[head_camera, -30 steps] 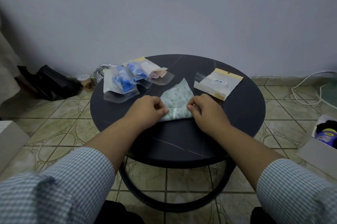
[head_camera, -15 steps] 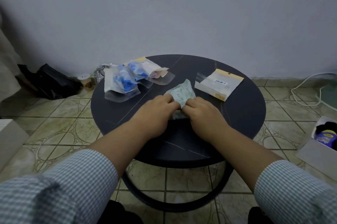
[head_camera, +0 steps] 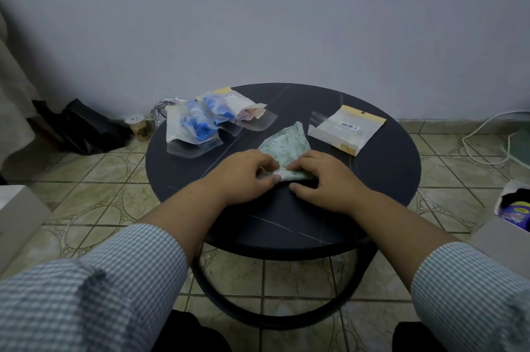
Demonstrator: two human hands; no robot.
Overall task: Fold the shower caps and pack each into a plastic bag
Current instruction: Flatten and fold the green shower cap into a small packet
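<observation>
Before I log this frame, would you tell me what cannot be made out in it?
All in the head view:
- Near edge of the green cap: covered by the left hand and right hand.
- Barcode label on the empty bag: too small to read.
- Box on the floor: cut off by the right edge.
- Number of packed bags: they overlap.

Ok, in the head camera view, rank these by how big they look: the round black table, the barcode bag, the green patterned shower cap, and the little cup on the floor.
1. Round black table, by far the largest.
2. Barcode bag.
3. Green patterned shower cap: its showing part looks slightly smaller, but the hands hide some, so unsure.
4. Cup on the floor, smallest, though it sits farther away.
</observation>
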